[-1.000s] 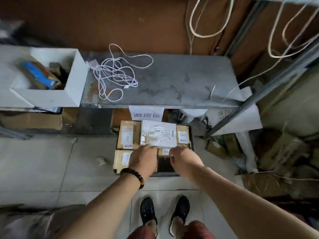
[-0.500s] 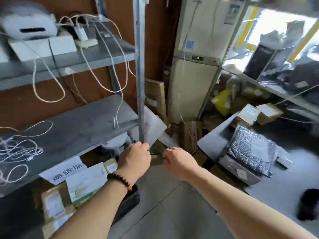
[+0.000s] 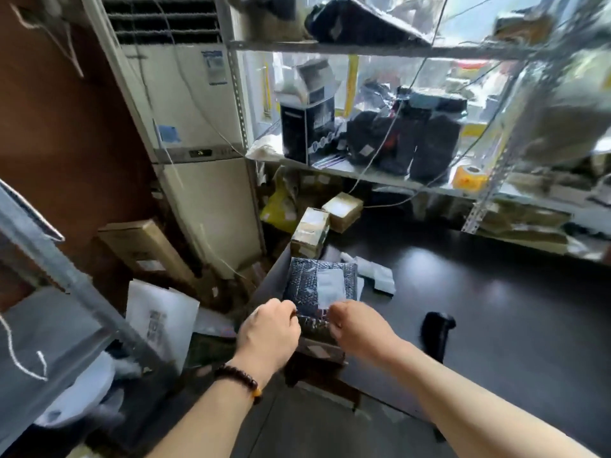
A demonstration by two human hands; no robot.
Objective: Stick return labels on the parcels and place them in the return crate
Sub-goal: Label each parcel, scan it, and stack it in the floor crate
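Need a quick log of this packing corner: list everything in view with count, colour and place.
parcel: one, black with a white label, table's near left edge
box: one, dark, under the parcel
table: one, black, right
cartons: two, brown, table's far left corner
wrapper: one, white, right of the parcel
shelf: one, grey metal, behind the table
bags: several, black, on the shelf
tape roll: one, yellow, on the shelf
air conditioner: one, white, left of the shelf
mailer: one, white, floor at left
hands: two; left hand and right hand grip the parcel's near edge
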